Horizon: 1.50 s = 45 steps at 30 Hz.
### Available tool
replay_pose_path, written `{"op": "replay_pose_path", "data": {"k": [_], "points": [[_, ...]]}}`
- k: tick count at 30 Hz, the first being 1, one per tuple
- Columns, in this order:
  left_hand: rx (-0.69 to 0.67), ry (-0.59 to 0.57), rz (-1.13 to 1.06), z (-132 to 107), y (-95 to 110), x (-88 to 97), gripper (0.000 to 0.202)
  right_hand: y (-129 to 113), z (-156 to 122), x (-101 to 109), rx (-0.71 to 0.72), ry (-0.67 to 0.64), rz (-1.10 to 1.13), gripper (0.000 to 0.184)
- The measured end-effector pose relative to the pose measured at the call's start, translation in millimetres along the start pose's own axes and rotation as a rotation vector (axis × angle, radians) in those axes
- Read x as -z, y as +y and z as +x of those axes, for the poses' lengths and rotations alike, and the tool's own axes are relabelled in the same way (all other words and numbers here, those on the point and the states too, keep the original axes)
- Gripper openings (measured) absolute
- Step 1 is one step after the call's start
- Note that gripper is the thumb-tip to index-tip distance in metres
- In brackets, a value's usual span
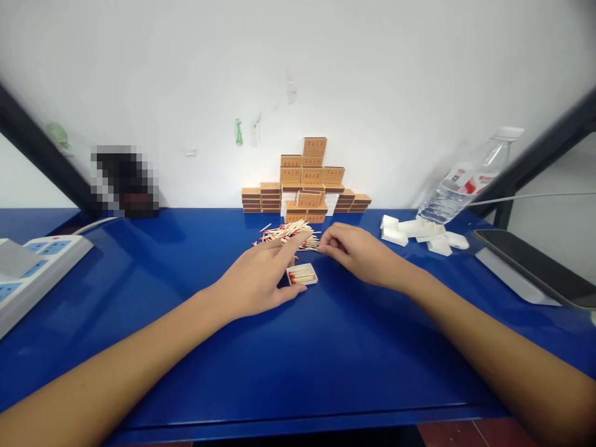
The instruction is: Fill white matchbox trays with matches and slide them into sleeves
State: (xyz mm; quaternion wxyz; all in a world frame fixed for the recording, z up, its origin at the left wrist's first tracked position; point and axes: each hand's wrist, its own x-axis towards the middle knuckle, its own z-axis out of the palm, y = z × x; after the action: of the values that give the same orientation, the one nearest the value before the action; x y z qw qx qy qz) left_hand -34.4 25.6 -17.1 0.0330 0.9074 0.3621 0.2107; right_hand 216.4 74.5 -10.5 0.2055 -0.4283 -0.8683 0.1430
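A small white matchbox tray (315, 274) with several red-tipped matches in it lies on the blue table. My left hand (261, 273) is spread around its left side, thumb by the near edge and index finger stretched over the pile. Behind the tray is a loose heap of matchsticks (284, 232), partly covered by my left fingers. At the heap's right end my right hand (356, 251) is closed in a pinch, its fingertips on the ends of matchsticks. How many it grips is hidden.
Stacked matchboxes (312, 176) stand against the wall behind the heap. White empty trays (395, 234) lie at right, near a leaning water bottle (459, 186) and a phone (540, 264) on a white support. A power strip (41, 267) sits at left. The table's front edge (298, 425) is nearest me.
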Motion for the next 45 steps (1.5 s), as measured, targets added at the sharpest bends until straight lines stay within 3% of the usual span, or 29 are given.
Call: {"op": "replay_pose_path", "data": {"k": [6,9,12,15,19,23,27,30,33,37,41,45], "points": [[0.005,-0.005,-0.009,0.3,0.9,0.5,0.085,-23.0,-8.7,7.1,0.117,-0.160,0.101,0.020],[-0.016,-0.001,-0.008,0.0,1.8,1.0,0.086,-17.7,-6.7,8.6,0.034,-0.007,0.033,0.018],[-0.027,0.001,0.005,0.2,2.3,1.8,0.086,3.9,-1.9,18.1,-0.118,0.152,-0.126,0.014],[-0.017,-0.005,0.009,0.3,2.5,2.4,0.086,27.0,1.8,24.4,-0.134,0.043,-0.231,0.012],[-0.031,0.002,0.018,-0.3,2.8,2.4,0.086,40.6,3.8,17.8,-0.140,-0.133,-0.178,0.013],[-0.031,0.001,0.027,-0.3,3.2,2.5,0.086,35.1,2.7,17.4,-0.139,-0.129,-0.177,0.016],[-0.005,-0.014,0.043,0.7,2.7,1.4,0.088,9.4,-4.7,21.7,-0.014,-0.052,-0.098,0.016],[-0.008,0.008,0.048,0.8,1.6,-0.1,0.085,-15.3,-12.0,12.5,0.119,-0.155,0.021,0.018],[-0.021,0.021,0.036,-0.1,1.4,-0.8,0.083,-23.4,-12.6,-2.1,0.146,-0.093,0.059,0.014],[-0.032,0.017,0.034,-1.1,2.3,0.0,0.087,-1.5,-2.0,-15.0,0.026,0.174,-0.010,0.021],[-0.037,0.012,0.026,-0.9,2.3,0.5,0.091,19.3,8.4,-19.8,0.017,0.112,-0.031,0.022],[-0.035,0.016,0.039,-0.1,2.0,0.8,0.090,19.3,9.8,-20.4,-0.007,0.049,-0.066,0.021]]}}
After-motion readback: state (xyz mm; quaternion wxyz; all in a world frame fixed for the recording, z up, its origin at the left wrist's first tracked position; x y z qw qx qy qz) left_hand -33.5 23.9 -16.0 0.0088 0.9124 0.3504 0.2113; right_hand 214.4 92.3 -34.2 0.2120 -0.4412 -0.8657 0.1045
